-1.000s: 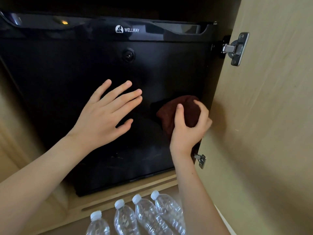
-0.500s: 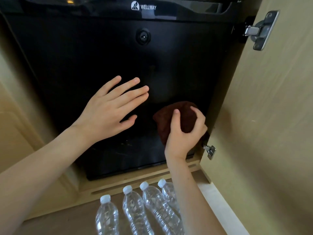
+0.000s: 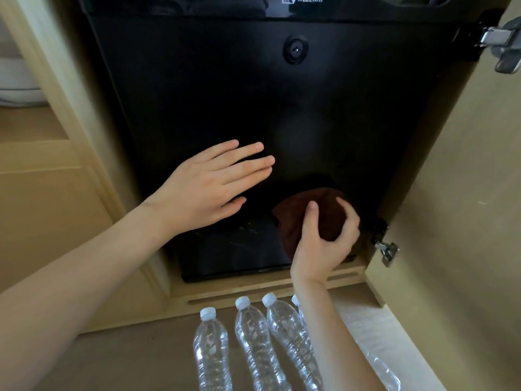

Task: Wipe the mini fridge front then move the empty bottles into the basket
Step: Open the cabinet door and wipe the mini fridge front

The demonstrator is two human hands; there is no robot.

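A glossy black mini fridge [image 3: 225,88] fills a wooden cabinet recess, its front facing me. My left hand [image 3: 208,187] lies flat on the lower middle of the door with straight fingers. My right hand [image 3: 324,241] grips a bunched dark brown cloth [image 3: 307,210] and presses it against the lower right corner of the door. Several clear plastic bottles with white caps lie on the floor below the cabinet, one at the left [image 3: 211,351] and one under my right forearm [image 3: 284,334]. No basket shows in this view.
The open cabinet door [image 3: 456,221] stands close on the right, with metal hinges at top [image 3: 501,43] and bottom [image 3: 387,251]. A wooden cabinet side [image 3: 42,193] borders the left. A white object [image 3: 17,80] sits at the far left.
My right hand has slid the cloth down the door toward the lower right corner. The left hand stays flat on the door. The view has tilted downward, showing more of the bottles.
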